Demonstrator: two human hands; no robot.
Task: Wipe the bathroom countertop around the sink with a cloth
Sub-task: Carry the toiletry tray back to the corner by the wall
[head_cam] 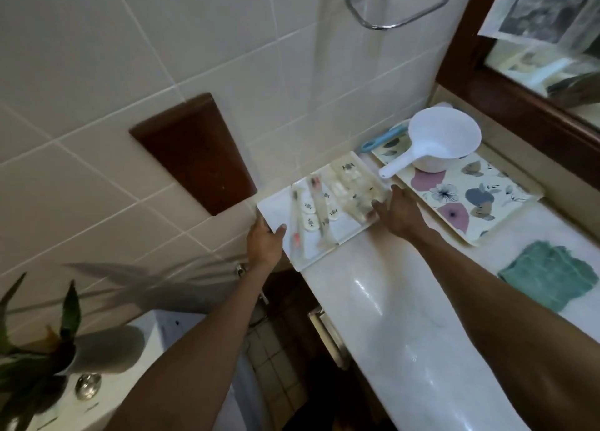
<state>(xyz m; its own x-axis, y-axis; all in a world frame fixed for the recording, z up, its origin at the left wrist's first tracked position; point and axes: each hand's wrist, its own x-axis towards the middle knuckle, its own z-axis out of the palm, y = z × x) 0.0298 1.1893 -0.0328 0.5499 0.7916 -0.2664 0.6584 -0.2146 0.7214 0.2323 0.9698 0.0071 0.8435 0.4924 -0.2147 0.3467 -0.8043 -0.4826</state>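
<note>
A white tray [276,214] of packaged toiletries sits at the far left end of the pale countertop [383,287], against the tiled wall. My left hand [264,244] grips the tray's left near corner, thumb on top. My right hand [397,213] holds the tray's right edge, fingers on the wrapped items. A crumpled teal cloth [548,276] lies on the counter to the right, apart from both hands. The sink is out of view.
A floral tray [506,203] carries a white plastic dipper [441,143], with a blue handled tool [383,138] behind it. A wood-framed mirror [519,83] lines the back. A towel ring [399,5] hangs above. A potted plant [48,339] stands on the toilet tank at lower left.
</note>
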